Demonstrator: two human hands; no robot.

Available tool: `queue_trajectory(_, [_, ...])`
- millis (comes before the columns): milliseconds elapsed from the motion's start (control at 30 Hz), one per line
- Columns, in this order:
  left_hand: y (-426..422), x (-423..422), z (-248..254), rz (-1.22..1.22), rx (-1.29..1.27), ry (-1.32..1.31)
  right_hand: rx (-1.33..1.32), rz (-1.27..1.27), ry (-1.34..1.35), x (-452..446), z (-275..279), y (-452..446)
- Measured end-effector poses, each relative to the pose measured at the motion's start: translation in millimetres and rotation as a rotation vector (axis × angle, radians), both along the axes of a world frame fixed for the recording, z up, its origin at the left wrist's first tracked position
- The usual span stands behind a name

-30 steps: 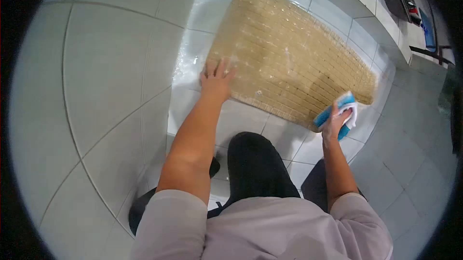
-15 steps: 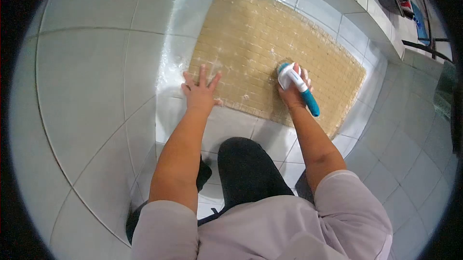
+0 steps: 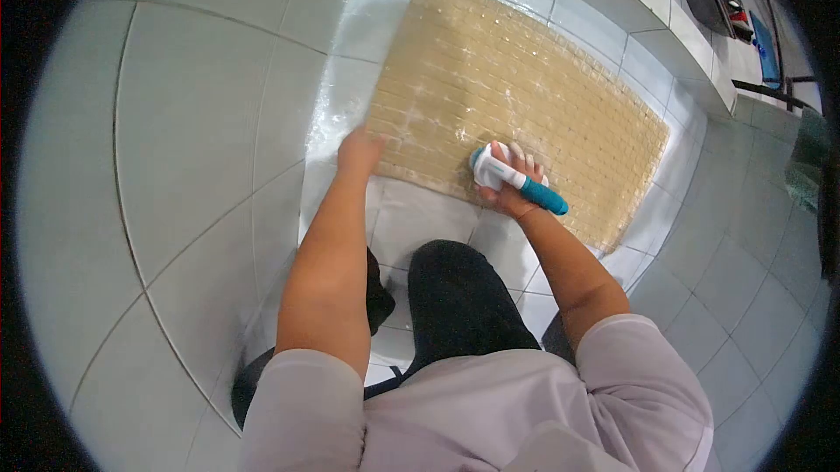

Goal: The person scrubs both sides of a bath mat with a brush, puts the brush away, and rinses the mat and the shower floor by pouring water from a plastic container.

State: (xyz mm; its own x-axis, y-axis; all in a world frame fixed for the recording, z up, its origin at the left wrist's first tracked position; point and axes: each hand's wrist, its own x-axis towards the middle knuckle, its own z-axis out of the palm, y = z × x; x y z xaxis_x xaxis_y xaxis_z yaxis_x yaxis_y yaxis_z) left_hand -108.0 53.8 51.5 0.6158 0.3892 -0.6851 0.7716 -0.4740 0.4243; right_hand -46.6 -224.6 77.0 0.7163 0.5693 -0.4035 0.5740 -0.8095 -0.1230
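Right hand (image 3: 507, 192): closed around white upper part of brush (image 3: 506, 174), with teal handle (image 3: 544, 197) slanting out to the right above wrist. Under and beyond right hand: tan ribbed mat (image 3: 525, 78), flat on floor tiles (image 3: 424, 218), glistening in places, probably wet. Left hand (image 3: 360, 153): at near-left edge of mat, touching; fingers foreshortened and blurred. Cannot tell whether pinching or pressing.

Risk 1, judged highest: sliding of mat under right hand. Likely causes: water between mat and tiles, sideways force from brush, too little hold at left hand.

Risk 2: slipping of brush within right hand. Likely causes: wet plastic, grip over head rather than around handle.

Risk 3: folding or lifting of mat edge beside left hand. Likely cause: upward pull there against downward push at right hand.

Risk 4: scraping of right knuckles on ribs. Likely cause: fingers low beside brush head, close to mat.

Risk 5: skidding of left hand toward wall (image 3: 192, 104) on its left. Likely causes: body weight leaning forward, slick tiles beside that hand.
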Motion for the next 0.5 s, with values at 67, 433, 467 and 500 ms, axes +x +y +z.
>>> queue_trajectory(67, [-2,-5,-3,0.025,0.077,-0.074,0.062,-0.054,0.024,3,0,-1])
queue_trajectory(433, [-1,-83,11,-0.023,0.413,-0.149,0.123,-0.477,-0.308,76,-50,-36])
queue_trajectory(467, [-12,-78,15,-0.251,0.372,0.011,0.311,-0.479,-0.377,100,-75,-40])
queue_trajectory(500, [-18,-74,16,-0.473,0.323,0.168,0.406,-0.477,-0.411,109,-82,-36])
